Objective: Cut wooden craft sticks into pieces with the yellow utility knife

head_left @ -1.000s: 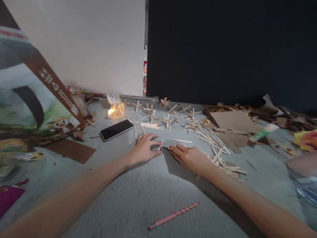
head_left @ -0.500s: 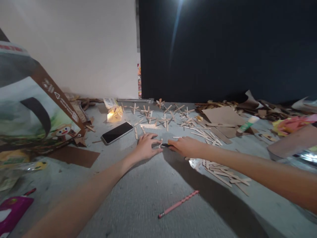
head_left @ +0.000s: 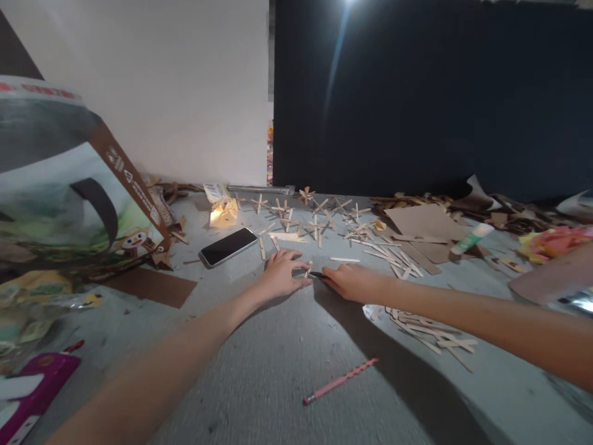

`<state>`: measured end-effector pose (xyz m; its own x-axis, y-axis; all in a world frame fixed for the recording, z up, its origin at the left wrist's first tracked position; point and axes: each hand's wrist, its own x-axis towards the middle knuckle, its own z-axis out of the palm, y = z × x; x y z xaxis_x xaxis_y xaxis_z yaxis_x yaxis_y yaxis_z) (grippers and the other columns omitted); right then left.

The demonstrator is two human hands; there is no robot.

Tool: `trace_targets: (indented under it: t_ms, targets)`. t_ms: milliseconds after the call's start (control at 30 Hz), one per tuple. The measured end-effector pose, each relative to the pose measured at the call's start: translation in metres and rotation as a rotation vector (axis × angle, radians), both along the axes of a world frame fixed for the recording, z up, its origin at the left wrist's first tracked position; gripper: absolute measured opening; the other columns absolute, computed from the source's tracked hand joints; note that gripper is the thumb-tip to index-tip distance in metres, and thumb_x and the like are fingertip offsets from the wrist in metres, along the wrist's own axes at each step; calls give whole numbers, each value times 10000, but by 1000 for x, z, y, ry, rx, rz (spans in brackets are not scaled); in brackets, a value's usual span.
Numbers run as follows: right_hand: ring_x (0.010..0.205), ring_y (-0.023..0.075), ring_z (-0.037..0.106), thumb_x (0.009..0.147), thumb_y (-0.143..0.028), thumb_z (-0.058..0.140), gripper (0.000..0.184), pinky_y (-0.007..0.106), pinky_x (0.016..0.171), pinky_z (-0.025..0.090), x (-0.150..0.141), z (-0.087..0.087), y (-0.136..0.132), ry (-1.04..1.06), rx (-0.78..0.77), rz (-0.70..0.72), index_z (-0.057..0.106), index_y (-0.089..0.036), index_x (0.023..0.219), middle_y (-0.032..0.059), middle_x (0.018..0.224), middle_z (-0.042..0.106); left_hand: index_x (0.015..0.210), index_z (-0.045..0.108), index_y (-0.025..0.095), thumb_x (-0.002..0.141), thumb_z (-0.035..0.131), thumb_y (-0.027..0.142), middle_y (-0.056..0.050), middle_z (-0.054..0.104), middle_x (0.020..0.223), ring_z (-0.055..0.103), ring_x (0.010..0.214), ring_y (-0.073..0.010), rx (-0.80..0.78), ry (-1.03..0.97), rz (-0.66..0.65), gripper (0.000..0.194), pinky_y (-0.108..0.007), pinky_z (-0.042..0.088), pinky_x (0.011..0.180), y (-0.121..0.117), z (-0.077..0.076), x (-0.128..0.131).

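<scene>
My left hand (head_left: 280,275) rests on the grey tabletop, thumb and forefinger closed on a small pale wooden stick piece (head_left: 309,268). From the right, my right hand (head_left: 346,282) grips a thin dark pen-like tool (head_left: 317,274), whose tip meets or nearly meets the wooden piece; its exact kind is too small to tell. Just behind the hands lie a single flat craft stick (head_left: 344,259) and several crossed craft-stick shapes (head_left: 315,227). A heap of loose craft sticks (head_left: 433,327) lies beyond my right forearm.
A smartphone (head_left: 229,246) lies left of the hands, near a lit yellow crumpled paper (head_left: 224,212). A pink pencil (head_left: 340,382) is in front. Cardboard pieces (head_left: 419,222) and a glue stick (head_left: 472,239) are on the right. A large printed bag (head_left: 99,185) and a purple object (head_left: 50,377) stand left.
My right hand and forearm have swung up and turned more sideways, bringing the tool level with the wooden piece. My left hand keeps its pinch. The camera view has shifted slightly.
</scene>
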<state>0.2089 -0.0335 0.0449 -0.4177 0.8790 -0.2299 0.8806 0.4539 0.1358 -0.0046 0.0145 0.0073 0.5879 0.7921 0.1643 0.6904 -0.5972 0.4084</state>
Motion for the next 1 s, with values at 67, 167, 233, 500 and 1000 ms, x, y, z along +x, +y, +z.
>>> trace_targets:
  t_ms: [67,167,233,500,1000]
  targets:
    - [820,291,744,1046,-354,320,370,321,659,487,-1,0,-1,12,-7,-13,590,-180,1230,146,915,749,1150,745,301,843,724,474,-70,569,1420,473,1333,-324,6,-8,-1,353,-511,348,1123,0,0,0]
    - [821,294,744,1048,-360,326,366,322,654,488,-1,-1,-1,31,-18,-16,580,-177,1237,145,922,746,1153,744,289,847,723,463,-73,566,1426,465,1343,-327,9,-11,6,352,-508,349,1125,0,0,1]
    - [826,295,744,1050,-354,327,363,323,657,490,0,-2,-2,39,-18,-20,578,-171,1236,147,920,744,1155,744,280,851,720,461,-81,562,1432,462,1349,-328,8,-4,9,355,-515,347,1128,-1,1,1]
    - [826,288,741,1038,-324,351,337,319,653,493,0,-8,-2,81,30,-16,594,-165,1208,155,913,737,1151,743,274,872,687,467,-92,561,1439,472,1347,-334,38,35,-5,344,-543,364,1125,2,-1,0]
    - [866,292,735,1041,-348,332,370,331,696,488,-8,-7,-12,85,30,-86,601,-175,1227,154,961,751,1164,746,212,904,645,444,-133,595,1395,493,1339,-306,135,58,-96,363,-456,388,1141,2,-1,-4]
